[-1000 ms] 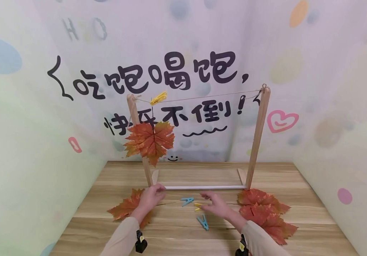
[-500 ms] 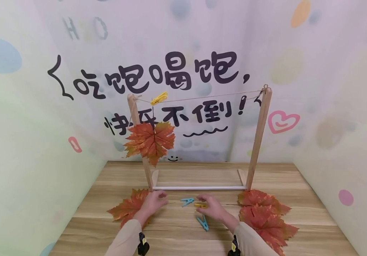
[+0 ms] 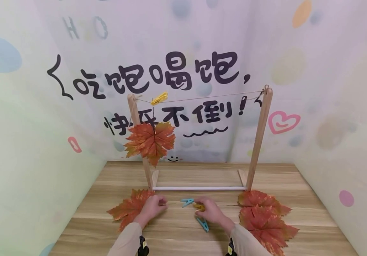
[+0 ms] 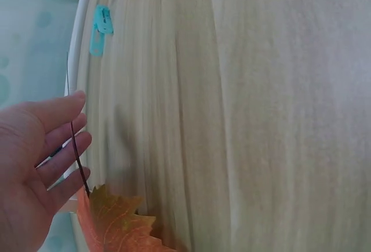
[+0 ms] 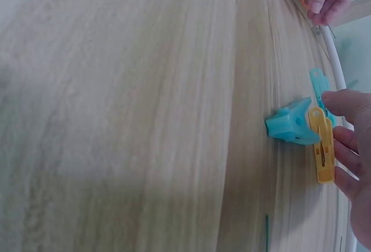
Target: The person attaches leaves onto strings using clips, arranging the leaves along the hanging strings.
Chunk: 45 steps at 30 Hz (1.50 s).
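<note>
My left hand (image 3: 154, 207) holds the thin dark stem (image 4: 76, 150) of an orange-red maple leaf (image 3: 129, 208) between thumb and fingers, at the left of the wooden table. The leaf's blade (image 4: 119, 223) lies below the fingers in the left wrist view. My right hand (image 3: 210, 210) has thumb and fingers around a yellow clothespin (image 5: 323, 148), fingertips right at its side. Close by are two blue clothespins, one farther back (image 3: 187, 202) and one nearer (image 3: 202, 224). Another maple leaf (image 3: 154, 140) hangs from a string (image 3: 202, 98) by a yellow clothespin (image 3: 159, 98).
A wooden frame (image 3: 259, 138) with two posts stands behind the hands, a white rod (image 3: 199, 188) joining its base. More maple leaves (image 3: 265, 224) lie at the right, stems pointing inward. A printed fabric wall (image 3: 199, 39) encloses the table.
My right hand has closed in on the yellow clothespin, which has turned slightly. The left hand has drawn nearer from the frame's base and taken the leaf's stem.
</note>
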### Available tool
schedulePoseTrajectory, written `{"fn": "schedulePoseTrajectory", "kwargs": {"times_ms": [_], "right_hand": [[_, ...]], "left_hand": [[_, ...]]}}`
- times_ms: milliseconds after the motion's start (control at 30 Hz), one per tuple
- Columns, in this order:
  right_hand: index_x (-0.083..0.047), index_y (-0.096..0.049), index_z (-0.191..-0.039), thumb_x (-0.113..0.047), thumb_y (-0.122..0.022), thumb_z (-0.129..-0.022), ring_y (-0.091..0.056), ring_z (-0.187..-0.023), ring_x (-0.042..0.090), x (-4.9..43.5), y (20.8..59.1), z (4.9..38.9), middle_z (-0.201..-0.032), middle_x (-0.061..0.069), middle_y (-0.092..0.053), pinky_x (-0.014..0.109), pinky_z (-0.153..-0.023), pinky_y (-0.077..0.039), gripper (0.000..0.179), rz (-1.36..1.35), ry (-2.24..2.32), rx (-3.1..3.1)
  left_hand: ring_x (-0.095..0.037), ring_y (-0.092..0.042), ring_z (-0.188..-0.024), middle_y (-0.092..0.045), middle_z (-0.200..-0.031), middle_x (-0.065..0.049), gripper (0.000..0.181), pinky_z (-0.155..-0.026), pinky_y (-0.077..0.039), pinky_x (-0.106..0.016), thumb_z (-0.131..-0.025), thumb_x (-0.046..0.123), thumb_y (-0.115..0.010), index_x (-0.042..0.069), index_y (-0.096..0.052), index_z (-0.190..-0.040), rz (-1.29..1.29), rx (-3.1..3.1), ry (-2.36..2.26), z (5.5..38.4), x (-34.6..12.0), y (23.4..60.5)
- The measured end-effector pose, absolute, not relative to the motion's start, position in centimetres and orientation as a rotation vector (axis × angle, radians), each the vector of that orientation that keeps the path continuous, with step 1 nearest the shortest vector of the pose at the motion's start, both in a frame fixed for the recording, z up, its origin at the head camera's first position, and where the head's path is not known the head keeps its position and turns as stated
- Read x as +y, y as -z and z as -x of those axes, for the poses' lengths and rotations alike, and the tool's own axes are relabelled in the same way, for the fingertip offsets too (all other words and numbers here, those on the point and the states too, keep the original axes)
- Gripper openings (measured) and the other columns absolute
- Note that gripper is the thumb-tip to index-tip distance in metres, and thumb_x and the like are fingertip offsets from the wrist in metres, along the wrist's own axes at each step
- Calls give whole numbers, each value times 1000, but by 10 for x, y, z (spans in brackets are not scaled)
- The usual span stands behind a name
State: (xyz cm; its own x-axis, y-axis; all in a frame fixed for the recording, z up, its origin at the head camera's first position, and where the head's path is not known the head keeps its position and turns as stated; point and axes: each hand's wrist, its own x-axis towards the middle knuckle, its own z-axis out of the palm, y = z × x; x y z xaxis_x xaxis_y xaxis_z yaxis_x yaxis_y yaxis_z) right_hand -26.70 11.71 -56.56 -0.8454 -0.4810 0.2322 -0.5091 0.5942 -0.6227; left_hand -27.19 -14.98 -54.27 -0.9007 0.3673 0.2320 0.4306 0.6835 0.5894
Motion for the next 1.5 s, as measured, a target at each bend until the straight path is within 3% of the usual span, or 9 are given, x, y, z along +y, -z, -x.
{"fn": "schedulePoseTrajectory", "kwargs": {"times_ms": [167, 533, 867, 1167, 1500], "right_hand": [[4, -63, -106, -10, -72, -73, -56, -99, 30, 113, 569, 265, -107, 15, -61, 42, -84, -46, 37, -820, -1030, -2781], [1, -66, -99, -17, -75, -72, -58, -89, 24, 111, 578, 266, -97, 8, -60, 36, -78, -48, 34, -811, -895, -2749], [-1, -68, -89, -12, -75, -71, -60, -85, 23, 109, 573, 267, -89, 8, -63, 34, -75, -49, 22, -855, -738, -2712], [3, -64, -103, -10, -69, -78, -59, -89, 24, 115, 551, 268, -98, 12, -62, 33, -76, -50, 29, -1025, -668, -2710], [5, -64, -103, -8, -68, -78, -62, -82, 21, 119, 524, 265, -98, 13, -62, 28, -68, -52, 28, -1092, -757, -2584]], "left_hand": [[-9, -59, -67, -65, -72, 0, 5, -61, -48, -24, -73, 0, -70, 4, -68, -75, 712, -2778, 960, 272, -151, 548], [-15, -62, -70, -68, -75, -6, 5, -63, -50, -25, -77, -2, -66, 0, -71, -79, 762, -2728, 990, 273, -149, 546], [-15, -61, -68, -67, -74, -6, 5, -61, -49, -25, -79, -3, -64, -3, -69, -80, 798, -2770, 991, 278, -143, 529], [-11, -59, -68, -66, -75, -4, 5, -61, -49, -21, -80, 1, -65, -3, -68, -80, 810, -2763, 1043, 278, -143, 504], [-11, -57, -69, -64, -74, -3, 5, -62, -48, -21, -83, 3, -63, 1, -65, -79, 771, -2722, 1168, 277, -134, 462]]}}
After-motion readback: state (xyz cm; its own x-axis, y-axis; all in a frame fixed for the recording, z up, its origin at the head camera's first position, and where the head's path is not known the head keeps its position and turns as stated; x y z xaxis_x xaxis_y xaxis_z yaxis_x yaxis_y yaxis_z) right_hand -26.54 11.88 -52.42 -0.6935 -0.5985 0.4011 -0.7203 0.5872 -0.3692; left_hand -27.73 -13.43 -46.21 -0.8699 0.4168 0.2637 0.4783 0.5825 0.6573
